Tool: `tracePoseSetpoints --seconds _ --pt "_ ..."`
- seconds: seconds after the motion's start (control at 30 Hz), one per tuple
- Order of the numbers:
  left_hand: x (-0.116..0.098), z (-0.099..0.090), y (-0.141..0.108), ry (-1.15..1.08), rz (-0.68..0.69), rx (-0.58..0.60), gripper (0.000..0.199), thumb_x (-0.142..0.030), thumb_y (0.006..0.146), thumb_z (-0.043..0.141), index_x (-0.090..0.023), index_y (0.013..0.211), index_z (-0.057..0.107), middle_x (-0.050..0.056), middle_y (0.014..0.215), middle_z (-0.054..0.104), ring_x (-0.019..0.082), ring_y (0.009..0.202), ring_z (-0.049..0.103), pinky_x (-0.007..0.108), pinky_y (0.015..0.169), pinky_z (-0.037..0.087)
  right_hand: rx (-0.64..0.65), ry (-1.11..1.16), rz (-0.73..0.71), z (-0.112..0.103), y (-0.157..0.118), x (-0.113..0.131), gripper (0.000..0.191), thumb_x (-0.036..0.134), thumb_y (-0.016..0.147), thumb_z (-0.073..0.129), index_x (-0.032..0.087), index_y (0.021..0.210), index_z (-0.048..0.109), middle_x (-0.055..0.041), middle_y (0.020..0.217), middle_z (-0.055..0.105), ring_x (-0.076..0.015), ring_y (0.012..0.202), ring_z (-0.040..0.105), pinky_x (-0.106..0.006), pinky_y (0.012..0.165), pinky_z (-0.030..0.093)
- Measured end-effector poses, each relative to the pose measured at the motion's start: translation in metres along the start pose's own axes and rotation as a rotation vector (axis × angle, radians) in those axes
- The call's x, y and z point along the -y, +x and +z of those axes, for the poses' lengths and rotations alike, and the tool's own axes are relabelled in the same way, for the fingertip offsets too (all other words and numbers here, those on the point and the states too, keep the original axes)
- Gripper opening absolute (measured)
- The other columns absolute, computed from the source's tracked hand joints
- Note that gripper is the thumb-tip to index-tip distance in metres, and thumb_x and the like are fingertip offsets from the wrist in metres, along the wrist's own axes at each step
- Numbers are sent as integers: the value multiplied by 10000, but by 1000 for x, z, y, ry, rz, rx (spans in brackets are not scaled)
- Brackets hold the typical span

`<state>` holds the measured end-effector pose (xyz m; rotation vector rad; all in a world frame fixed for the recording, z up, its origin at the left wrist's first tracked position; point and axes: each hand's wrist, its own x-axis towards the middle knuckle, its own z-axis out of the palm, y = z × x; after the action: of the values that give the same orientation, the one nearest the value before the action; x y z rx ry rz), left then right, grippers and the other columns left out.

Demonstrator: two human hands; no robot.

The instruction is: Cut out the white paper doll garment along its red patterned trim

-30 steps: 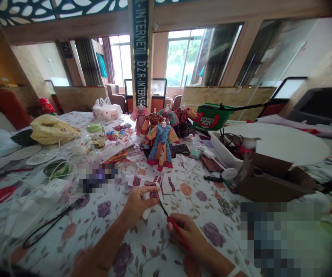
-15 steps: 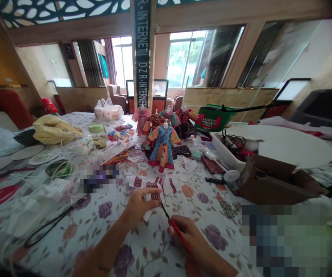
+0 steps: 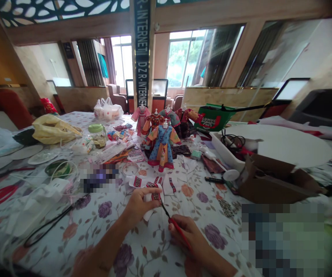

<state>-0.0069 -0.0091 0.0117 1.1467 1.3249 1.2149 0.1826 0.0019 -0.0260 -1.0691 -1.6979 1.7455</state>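
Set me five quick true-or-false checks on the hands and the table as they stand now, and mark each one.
1. The right hand holds a red-handled tool. True.
2. The left hand holds nothing. False: its fingers pinch a white cloth with a red patterned band.
3. The tool's dark tip points toward the white cloth. True, though whether it touches is too small to tell.
4. The brown cardboard box is on the person's left. False: it is on the person's right.
5. A small blue-and-orange dress stands upright beyond both hands. True.
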Motion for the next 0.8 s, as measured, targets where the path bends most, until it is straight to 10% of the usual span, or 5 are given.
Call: tracePoseSetpoints --seconds 0.8 --pt "-5 4 -1 -171 -98 42 451 -229 538 829 -148 975 751 15 731 683 121 617 579 220 596 458 29 -11 -42 -1 2 -2 581 721 682 607 198 585 371 73 531 287 -71 490 236 -214 434 200"
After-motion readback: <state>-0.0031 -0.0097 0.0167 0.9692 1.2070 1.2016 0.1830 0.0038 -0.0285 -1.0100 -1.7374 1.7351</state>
